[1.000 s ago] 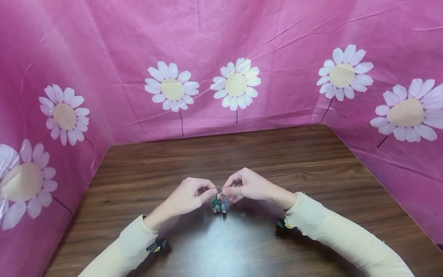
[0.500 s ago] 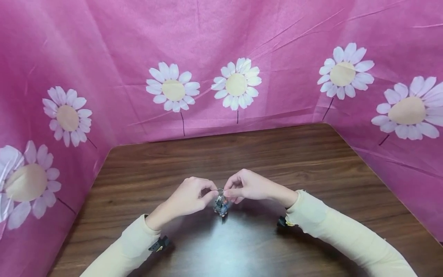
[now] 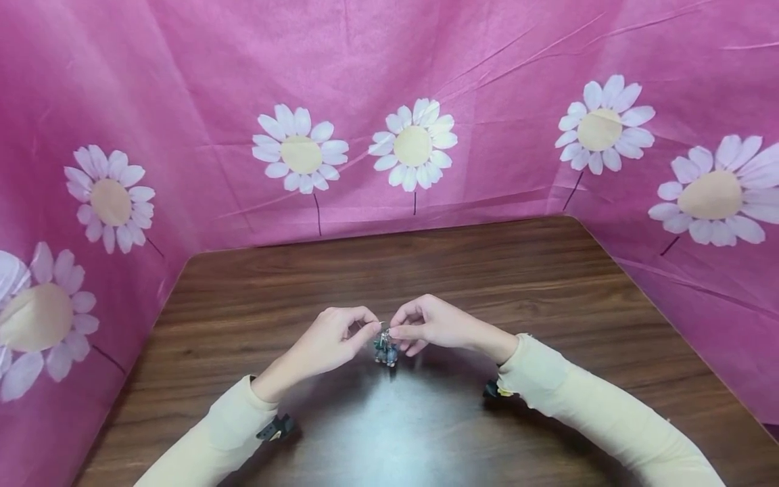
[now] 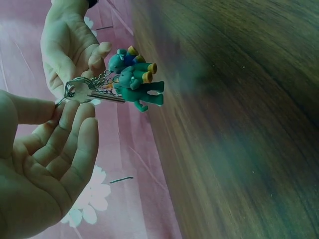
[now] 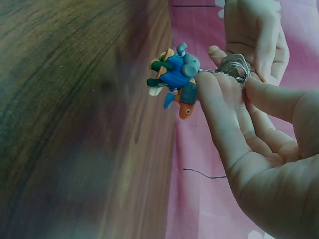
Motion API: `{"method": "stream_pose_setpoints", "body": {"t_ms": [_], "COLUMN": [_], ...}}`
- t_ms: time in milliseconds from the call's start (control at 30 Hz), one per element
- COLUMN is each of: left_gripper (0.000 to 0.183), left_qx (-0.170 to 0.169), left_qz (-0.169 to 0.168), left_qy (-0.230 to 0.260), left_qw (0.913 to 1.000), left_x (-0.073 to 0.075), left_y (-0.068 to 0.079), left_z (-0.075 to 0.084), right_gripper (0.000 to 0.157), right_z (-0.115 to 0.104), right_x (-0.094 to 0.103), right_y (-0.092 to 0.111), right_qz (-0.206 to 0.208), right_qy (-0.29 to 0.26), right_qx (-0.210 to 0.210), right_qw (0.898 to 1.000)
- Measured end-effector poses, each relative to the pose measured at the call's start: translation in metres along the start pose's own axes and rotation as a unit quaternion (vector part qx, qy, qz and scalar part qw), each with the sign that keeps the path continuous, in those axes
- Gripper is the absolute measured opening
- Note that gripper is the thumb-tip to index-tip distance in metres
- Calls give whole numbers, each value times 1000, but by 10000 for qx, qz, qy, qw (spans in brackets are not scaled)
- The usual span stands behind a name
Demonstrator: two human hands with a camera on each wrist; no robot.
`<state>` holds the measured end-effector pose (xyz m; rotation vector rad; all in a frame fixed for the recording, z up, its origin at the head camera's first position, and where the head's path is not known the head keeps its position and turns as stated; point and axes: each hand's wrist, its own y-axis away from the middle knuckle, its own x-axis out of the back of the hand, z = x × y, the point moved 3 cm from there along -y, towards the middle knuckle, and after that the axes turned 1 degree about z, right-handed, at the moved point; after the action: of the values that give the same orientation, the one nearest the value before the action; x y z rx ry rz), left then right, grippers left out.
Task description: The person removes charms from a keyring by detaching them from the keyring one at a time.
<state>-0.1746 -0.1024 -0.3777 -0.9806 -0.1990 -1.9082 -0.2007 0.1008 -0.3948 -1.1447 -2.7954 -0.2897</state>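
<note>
Over the table, both hands meet at a metal key ring [image 4: 72,87]. My left hand [image 3: 331,341] pinches one side of the ring between thumb and fingertips. My right hand [image 3: 439,326] pinches the other side, its thumb [image 5: 271,98] against the metal. A silver key [image 4: 79,92] hangs from the ring. Small chains [image 4: 102,79] carry several little figurines: a green one [image 4: 142,93] in the left wrist view, a blue-bodied one with a grey head [image 5: 174,72] and an orange-headed one [image 5: 187,108] in the right wrist view. Part of the ring is hidden behind my fingers.
Below the hands lies a brown wood-grain table [image 3: 389,433], with a bright glare patch near its front. A pink cloth [image 3: 487,54] with printed white daisies stands around its back and both sides. Dark straps [image 3: 276,427] show at the sleeve cuffs.
Since half a second ago, the figurines have risen slightly and turned in the head view. The left fingertips have shifted a little up and away from the right ones. Both hands keep their pinch.
</note>
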Motion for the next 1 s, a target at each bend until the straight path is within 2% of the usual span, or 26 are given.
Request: {"method": "stream_pose_setpoints", "body": {"t_ms": [133,333,433,567,733,900,1000], "left_gripper": [12,14,14,13,12,12,12], "left_qx": [61,140,154,139,91,71,-53], "left_qz": [-84,-114,-91,-86,-118,-271,-355], "left_qy": [47,591,693,504,35,-115,-267], "left_qw": [9999,9981,9974,9986,9999,9995,9990], "left_x": [0,0,0,1,2,1,1], "left_y": [-1,-1,-1,-1,-1,-1,-1], "left_z": [-2,-5,-6,-7,-4,-3,-4], "right_gripper": [17,18,19,18,19,16,14], "right_z": [1,6,8,8,5,3,3], "right_x": [-1,-2,-1,0,1,1,0], "right_y": [-1,-3,-3,-2,-3,-3,-3], "right_qz": [116,277,357,386,204,88,65], "right_qy": [-173,-322,-308,-330,-296,-158,-44], "right_qx": [9,-76,-114,-184,-131,-93,-72], "right_qw": [9998,9991,9988,9985,9993,9998,9999]}}
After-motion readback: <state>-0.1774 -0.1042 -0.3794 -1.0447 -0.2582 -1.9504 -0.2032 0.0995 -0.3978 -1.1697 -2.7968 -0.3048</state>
